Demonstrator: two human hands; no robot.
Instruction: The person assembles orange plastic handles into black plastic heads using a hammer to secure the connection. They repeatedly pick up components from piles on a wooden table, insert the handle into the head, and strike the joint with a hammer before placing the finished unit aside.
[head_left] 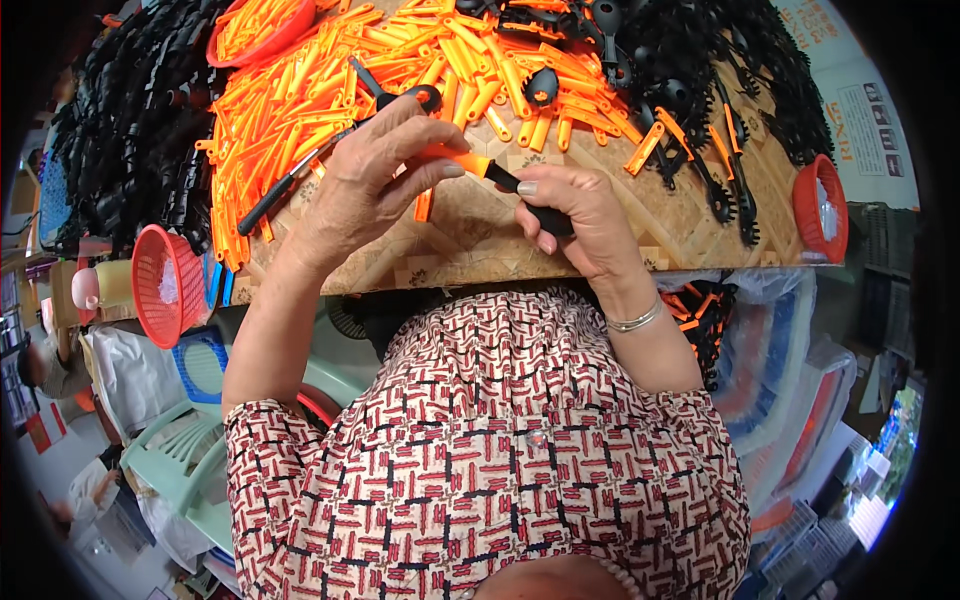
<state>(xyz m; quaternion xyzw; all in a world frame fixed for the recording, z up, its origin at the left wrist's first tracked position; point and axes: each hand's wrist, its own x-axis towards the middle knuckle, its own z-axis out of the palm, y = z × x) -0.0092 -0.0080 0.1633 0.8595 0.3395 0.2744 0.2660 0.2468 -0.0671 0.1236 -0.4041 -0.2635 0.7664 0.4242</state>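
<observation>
Above the table's near edge, my left hand pinches an orange plastic handle between thumb and fingers. My right hand grips a black kitchen utensil piece. Its shaft meets the handle's end between my hands; how deep it sits inside I cannot tell. The utensil's dark, rounded end lies under my right fingers, so its kind is hidden. Beyond my left hand spreads a large heap of loose orange handles. A thin tool with a black grip lies beside my left wrist.
Black utensil heads pile up at far left and far right. Utensils with orange handles lie right of my hand. Red baskets stand at the left edge, right edge and back. A green chair stands lower left.
</observation>
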